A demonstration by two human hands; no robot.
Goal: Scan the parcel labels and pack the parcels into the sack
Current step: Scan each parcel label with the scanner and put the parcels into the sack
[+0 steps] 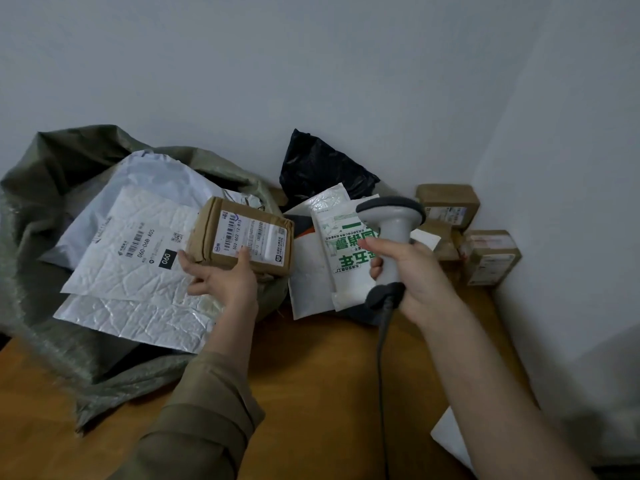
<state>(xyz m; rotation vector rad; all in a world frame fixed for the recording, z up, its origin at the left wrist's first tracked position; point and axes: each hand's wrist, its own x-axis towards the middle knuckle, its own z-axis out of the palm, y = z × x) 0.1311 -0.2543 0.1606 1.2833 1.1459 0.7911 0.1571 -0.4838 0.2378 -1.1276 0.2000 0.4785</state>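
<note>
My left hand (221, 277) holds a small cardboard box (239, 237) from below, its white barcode label facing up, just over the right rim of the grey-green woven sack (38, 216). Inside the sack's open mouth lie white padded mailers (138, 265), one labelled 060. My right hand (412, 271) grips a grey corded barcode scanner (393, 223), its head tilted left toward the box and a short gap away from it.
On the wooden table (311, 393) behind the scanner lie white bags with green print (346, 268), a black plastic bag (318, 168) and several small cardboard boxes (491, 258) stacked in the wall corner. The scanner cord (381, 375) hangs down over the table. A white sheet (450, 434) lies at the lower right.
</note>
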